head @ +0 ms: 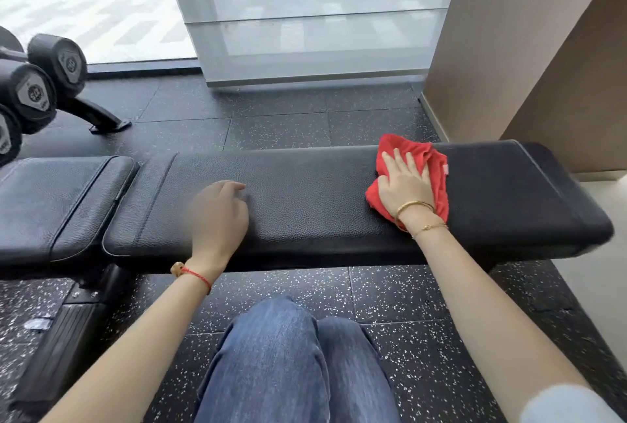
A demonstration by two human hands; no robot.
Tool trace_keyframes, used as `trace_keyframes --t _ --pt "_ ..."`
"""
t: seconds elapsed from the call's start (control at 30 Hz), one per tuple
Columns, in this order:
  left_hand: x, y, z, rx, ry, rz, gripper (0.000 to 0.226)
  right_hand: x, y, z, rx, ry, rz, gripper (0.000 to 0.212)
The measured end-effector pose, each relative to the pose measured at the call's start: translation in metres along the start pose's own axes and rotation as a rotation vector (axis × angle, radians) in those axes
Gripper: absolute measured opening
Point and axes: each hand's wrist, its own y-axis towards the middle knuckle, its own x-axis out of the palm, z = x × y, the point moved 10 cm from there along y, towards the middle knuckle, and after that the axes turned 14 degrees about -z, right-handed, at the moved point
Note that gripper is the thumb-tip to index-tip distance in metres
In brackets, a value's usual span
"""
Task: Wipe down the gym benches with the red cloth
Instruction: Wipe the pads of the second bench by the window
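Two hands are down on the long black bench pad (322, 205), and only one of them is doing the cleaning. The right hand (405, 185) lies flat on the red cloth (431, 164), fingers spread and pressing it against the pad toward the right-hand end, with red folds bunched up beyond the fingertips. The left hand (220, 215) rests bare on the middle of the pad, fingers loosely curled and holding nothing; it looks like a brace, though that hand is blurred and I can't say how firmly it bears down.

To my eye the job is partway along at best. Nothing tells me which stretches of the pad are already wiped, and the shorter seat pad (57, 198) on the left sits well apart from the cloth.

What could go wrong is mostly about coverage. The cloth is crumpled rather than laid flat, so a sweep may pass over strips of the pad without cleaning them. It could also roll up under the palm or slip off the far edge if the pressure lets up. The dumbbell rack (37, 90) stands near the seat end, a likely knock for an elbow.
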Motion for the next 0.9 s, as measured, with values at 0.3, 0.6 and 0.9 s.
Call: trace_keyframes --t 0.3,0.6,0.9 --pt "0.037 0.009 0.054 0.099 0.055 -0.076 0.027 0.016 -0.065 -0.011 -0.251 -0.044 0.038 0.055" --pt "0.044 0.005 0.055 0.079 0.086 -0.034 0.028 -0.028 -0.020 0.119 0.223 0.073 0.061 0.054" --pt "0.040 0.004 0.057 0.063 0.052 -0.030 0.028 0.021 -0.010 -0.068 -0.274 -0.087 -0.099 0.056"
